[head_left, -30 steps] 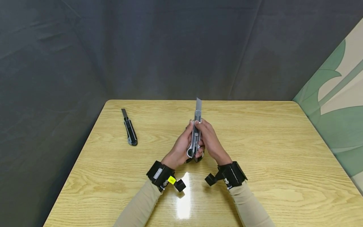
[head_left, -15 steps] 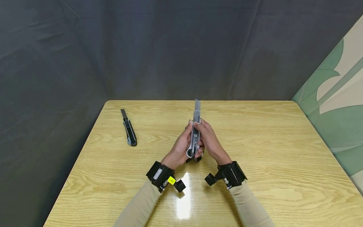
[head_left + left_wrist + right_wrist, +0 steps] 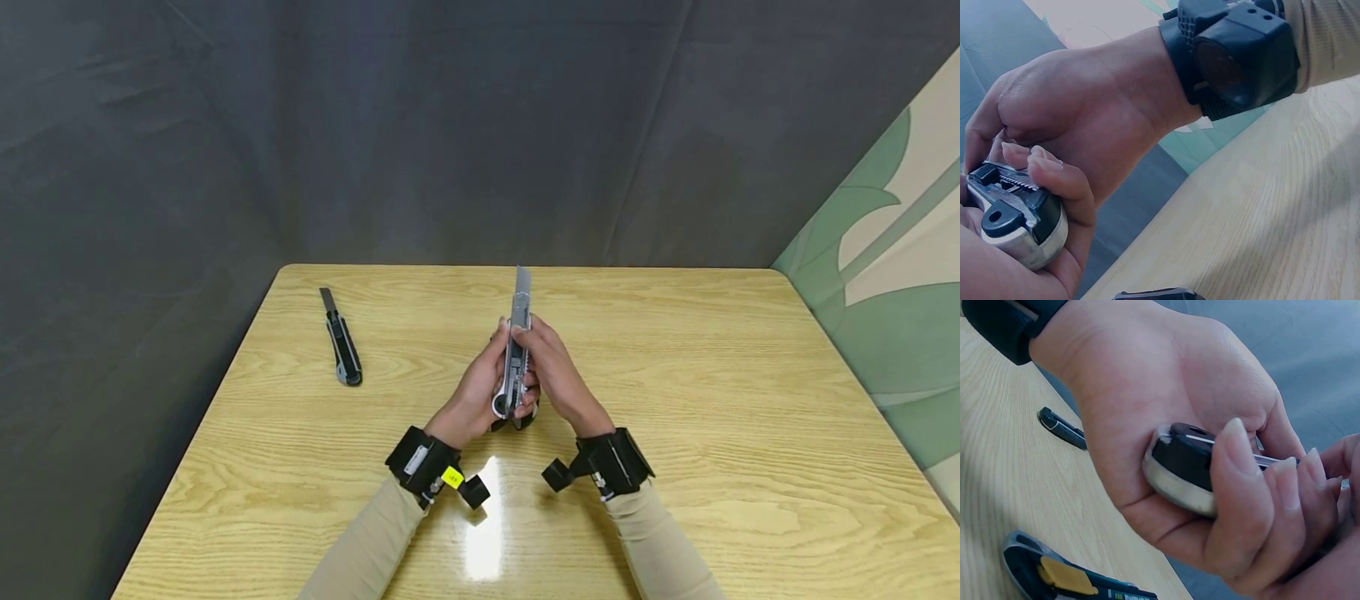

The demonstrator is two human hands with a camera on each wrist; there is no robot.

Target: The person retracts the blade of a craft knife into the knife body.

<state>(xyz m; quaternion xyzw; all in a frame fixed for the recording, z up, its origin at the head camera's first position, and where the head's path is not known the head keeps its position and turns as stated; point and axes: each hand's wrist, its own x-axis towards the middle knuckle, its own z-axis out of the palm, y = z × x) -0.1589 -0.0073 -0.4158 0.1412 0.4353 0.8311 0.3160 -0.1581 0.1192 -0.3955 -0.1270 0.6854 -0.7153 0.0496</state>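
Note:
Both hands hold a silver-and-black utility knife (image 3: 516, 367) over the middle of the table, its blade (image 3: 522, 282) out and pointing away from the person. The left hand (image 3: 471, 393) grips the handle from the left, with fingers curled round its rear end in the right wrist view. From the other side the right hand (image 3: 558, 375) grips it too, its thumb lying on the upper face. A utility knife with a yellow slider (image 3: 1067, 575) lies beneath the hands, mostly hidden in the head view. Another black-and-grey utility knife (image 3: 344, 346) lies at the left, blade out.
The light wooden table (image 3: 720, 417) ends at a dark grey curtain (image 3: 480, 133) at the back and left. A green-and-beige patterned surface (image 3: 900, 333) borders its right side. Black camera straps (image 3: 615, 460) sit on both wrists.
The blade tip of the held knife has come slightly down in the head view, and the right thumb sits a touch lower on the handle. Both hands stay almost in place.

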